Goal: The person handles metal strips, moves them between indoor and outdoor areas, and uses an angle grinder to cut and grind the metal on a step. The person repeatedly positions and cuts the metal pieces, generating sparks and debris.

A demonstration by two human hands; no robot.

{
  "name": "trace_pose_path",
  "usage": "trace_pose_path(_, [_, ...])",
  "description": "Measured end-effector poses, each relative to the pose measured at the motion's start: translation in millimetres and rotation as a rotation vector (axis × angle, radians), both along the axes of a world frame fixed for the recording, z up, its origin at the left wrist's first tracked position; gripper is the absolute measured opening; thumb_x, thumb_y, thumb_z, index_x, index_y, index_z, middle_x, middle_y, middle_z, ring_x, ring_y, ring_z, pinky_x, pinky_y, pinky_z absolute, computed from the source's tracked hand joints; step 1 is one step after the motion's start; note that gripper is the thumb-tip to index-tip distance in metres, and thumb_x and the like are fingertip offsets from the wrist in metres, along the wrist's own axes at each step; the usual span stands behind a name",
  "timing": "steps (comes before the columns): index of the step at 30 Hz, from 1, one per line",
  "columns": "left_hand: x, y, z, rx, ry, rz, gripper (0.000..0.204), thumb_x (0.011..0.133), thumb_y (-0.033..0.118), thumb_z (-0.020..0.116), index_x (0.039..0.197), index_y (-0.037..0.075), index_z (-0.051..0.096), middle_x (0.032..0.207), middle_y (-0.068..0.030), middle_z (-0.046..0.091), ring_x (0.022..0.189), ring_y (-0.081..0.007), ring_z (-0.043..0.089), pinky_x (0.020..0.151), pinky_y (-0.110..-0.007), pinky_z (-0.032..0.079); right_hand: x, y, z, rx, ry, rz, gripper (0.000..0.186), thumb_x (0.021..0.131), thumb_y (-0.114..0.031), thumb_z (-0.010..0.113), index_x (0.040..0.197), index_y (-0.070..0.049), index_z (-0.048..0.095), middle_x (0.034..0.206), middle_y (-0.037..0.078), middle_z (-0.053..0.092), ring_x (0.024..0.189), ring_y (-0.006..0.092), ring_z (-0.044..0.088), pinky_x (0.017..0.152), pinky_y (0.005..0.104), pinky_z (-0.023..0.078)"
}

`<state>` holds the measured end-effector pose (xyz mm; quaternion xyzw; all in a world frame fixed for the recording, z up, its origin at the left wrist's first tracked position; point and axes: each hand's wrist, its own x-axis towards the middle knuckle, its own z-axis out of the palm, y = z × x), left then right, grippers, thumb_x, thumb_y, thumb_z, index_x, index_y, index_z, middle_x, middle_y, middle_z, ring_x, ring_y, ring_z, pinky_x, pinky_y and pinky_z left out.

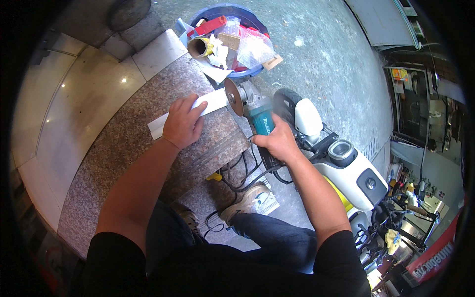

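My right hand (281, 141) is wrapped round the teal body of an angle grinder (261, 117). Its brown cutting disc (234, 97) stands on edge at the far right end of a white flat strip (215, 101); whether disc and strip touch, I cannot tell. My left hand (184, 122) presses the strip down on the speckled stone step (133, 131), fingers over its top and thumb at the near side. The strip's far end reaches the step's edge. The grinder's black rear part hangs below my right hand, partly hidden.
A blue tub (257, 20) full of cardboard, plastic wrap and a paper tube stands past the step. A white and black wheeled machine (354, 178) is close by my right arm. Black cables (242, 173) hang beside the step near my shoe (250, 202).
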<state>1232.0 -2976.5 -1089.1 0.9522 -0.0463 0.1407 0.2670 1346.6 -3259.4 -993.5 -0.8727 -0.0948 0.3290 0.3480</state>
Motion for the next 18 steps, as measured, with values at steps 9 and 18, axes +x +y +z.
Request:
trace_pose_path(9, [0,1,-1,0.015,-0.024,-0.005,0.047,0.084,0.009,0.077,0.13,0.01,0.067,0.134,-0.0167,0.058,0.116,-0.0381,0.058,0.1,-0.051,0.047,-11,-9,8,0.012,0.024,-0.027,0.073,0.068,-0.025,0.085,0.133,0.002,0.063,0.104,0.02,0.074,0.093,0.03,0.071,0.089,0.039,0.055])
trace_pose_path(18, [1,2,-3,0.01,-0.018,-0.004,0.047,0.084,0.009,0.076,0.13,0.01,0.068,0.135,-0.0177,0.058,0.116,-0.0393,0.058,0.102,-0.052,0.046,-20,-25,6,-0.02,0.021,-0.034,0.072,0.069,-0.026,0.087,0.131,0.002,0.063,0.103,0.018,0.074,0.092,0.0289,0.071,0.09,0.0379,0.055])
